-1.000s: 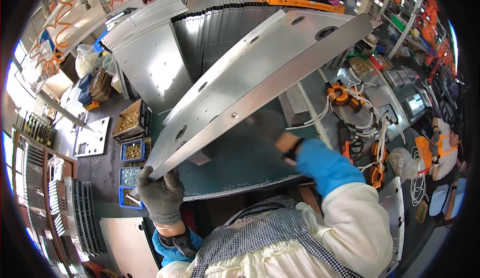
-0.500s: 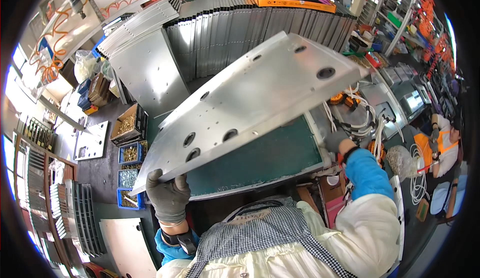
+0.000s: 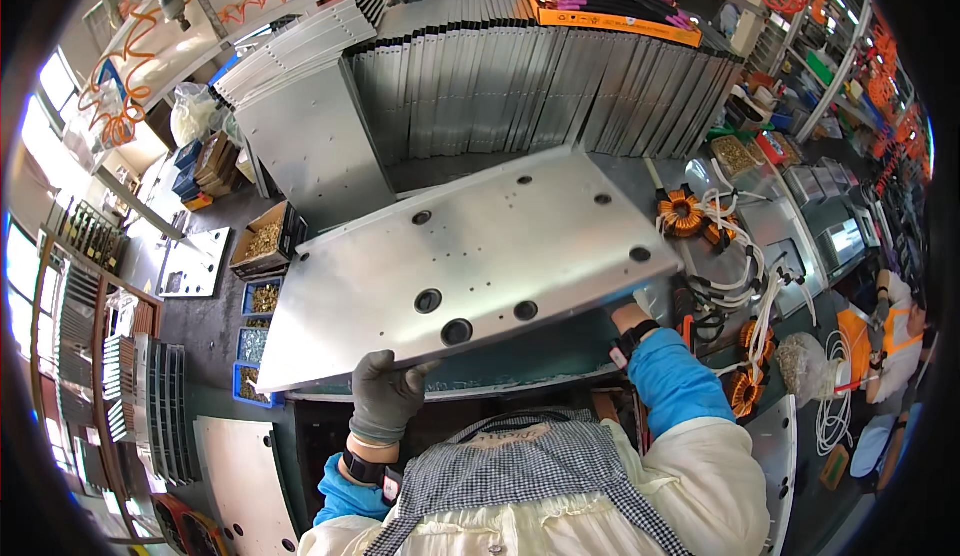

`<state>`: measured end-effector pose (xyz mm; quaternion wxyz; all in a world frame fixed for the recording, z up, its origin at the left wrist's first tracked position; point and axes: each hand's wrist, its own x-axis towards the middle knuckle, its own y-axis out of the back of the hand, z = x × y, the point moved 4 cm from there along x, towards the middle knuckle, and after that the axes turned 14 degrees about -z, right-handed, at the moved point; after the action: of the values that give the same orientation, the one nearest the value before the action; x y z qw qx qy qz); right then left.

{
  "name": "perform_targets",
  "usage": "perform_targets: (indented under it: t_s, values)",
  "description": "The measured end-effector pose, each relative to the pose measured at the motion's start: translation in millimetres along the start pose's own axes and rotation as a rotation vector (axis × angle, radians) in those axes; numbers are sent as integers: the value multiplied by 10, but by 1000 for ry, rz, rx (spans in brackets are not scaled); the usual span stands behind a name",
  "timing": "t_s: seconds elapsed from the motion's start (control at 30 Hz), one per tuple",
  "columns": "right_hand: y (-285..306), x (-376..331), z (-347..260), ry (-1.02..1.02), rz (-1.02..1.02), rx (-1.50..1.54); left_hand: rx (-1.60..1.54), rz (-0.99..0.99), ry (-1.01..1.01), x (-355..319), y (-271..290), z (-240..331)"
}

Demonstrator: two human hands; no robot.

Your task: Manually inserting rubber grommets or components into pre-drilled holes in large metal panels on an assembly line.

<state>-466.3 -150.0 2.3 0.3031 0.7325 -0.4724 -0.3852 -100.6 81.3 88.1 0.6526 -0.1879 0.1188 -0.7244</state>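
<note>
A large silver sheet-metal panel (image 3: 470, 256) with round holes, several of them dark-rimmed, is tilted over the green work surface (image 3: 500, 364). My left hand (image 3: 386, 396), in a grey glove, is closed on the panel's near edge, left of its middle. My right hand (image 3: 627, 316) reaches beneath the panel's near right edge; its fingers are hidden there. Just right of that hand lie copper-wound ring coils (image 3: 682, 213) with white cables (image 3: 742, 256).
Metal panels stand in a long row (image 3: 480, 96) at the back, with an orange box (image 3: 610, 24) of dark cables on top. Small blue bins (image 3: 262, 299) of fasteners and a carton (image 3: 268, 236) line the left. Another person (image 3: 900, 321) works at far right.
The panel has come down and levelled, its right end lower and nearer me. My right hand has moved from beside the coils to under the panel's edge. My left hand keeps its hold.
</note>
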Motion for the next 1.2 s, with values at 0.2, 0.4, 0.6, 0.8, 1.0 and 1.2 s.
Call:
perform_targets:
  t_s: [0.2,0.4,0.6,0.8,1.0,1.2]
  values:
    - [-465,-53,318,22,63,61,641,-141,90,-90,41,-244]
    - [-538,-323,607,59,103,78,-70,-133,194,-187,265,-654]
    - [-740,-1002,1097,32,80,38,-740,-7,458,-228,202,-877]
    - [-1116,-1312,1256,48,75,-15,-722,-66,451,-65,-6,-802]
    - [-876,-1806,968,204,-1,-181,-644,-62,521,-172,-77,-572]
    - [-882,-1833,543,115,-202,852,-650,-218,433,-190,-55,-829]
